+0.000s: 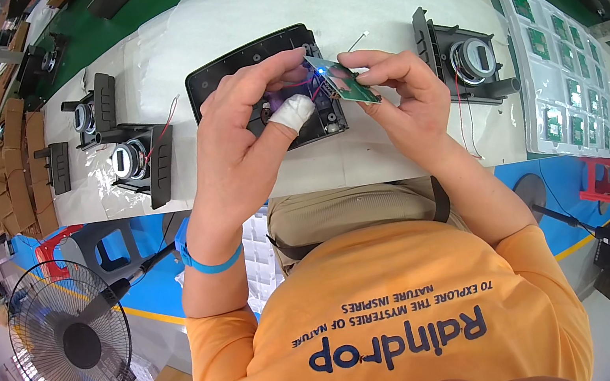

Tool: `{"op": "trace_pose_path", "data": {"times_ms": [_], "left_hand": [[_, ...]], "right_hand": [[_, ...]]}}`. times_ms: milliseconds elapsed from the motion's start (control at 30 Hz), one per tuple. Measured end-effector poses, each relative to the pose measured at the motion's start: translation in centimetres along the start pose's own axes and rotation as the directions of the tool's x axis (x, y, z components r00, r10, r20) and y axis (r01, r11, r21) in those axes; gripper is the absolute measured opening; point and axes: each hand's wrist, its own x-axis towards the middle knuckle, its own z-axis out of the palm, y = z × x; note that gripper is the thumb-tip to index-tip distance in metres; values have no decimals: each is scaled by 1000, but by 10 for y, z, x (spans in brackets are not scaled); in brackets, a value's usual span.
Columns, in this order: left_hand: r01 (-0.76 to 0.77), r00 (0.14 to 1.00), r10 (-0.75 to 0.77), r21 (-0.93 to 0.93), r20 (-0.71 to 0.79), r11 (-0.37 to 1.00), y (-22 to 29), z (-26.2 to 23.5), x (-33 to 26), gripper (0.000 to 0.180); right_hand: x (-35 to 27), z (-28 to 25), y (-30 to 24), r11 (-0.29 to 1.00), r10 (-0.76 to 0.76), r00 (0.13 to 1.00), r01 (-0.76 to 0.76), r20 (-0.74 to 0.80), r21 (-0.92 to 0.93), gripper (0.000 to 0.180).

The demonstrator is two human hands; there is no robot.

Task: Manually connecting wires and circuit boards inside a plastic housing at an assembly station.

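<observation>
A small green circuit board (348, 81) is pinched between the fingers of my right hand (406, 99) just above the right end of a black plastic housing (244, 60) lying on the white table cover. My left hand (248, 135) reaches in from the left, its fingertips touching the board's top edge near a small blue light. The left thumb wears a white bandage (292, 111). Thin wires run from the board down into the housing, mostly hidden by my hands.
Black speaker assemblies stand at the left (137, 161) and right (472, 60) of the housing. A white tray of green circuit boards (561, 70) lies at far right. Cardboard pieces (18, 164) are stacked at far left. A standing fan (70, 343) is below the table edge.
</observation>
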Motion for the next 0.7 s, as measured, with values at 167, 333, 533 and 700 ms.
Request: {"op": "trace_pose_path", "data": {"times_ms": [167,333,533,700], "left_hand": [[26,999,-24,40,-45,999,-1,1,-6,52],[15,999,-3,268,-47,963,12,-1,-12,65],[-123,984,-15,747,175,654,21,-28,-38,43],[-295,945,70,738,320,607,-1,-43,-34,17]], "right_hand": [[0,0,7,998,-70,997,70,-8,-3,26],[5,-3,6,912,-301,952,305,56,-273,29],[21,-10,-9,730,-457,874,475,167,-492,37],[37,-9,-19,663,-512,831,543,216,-516,37]]}}
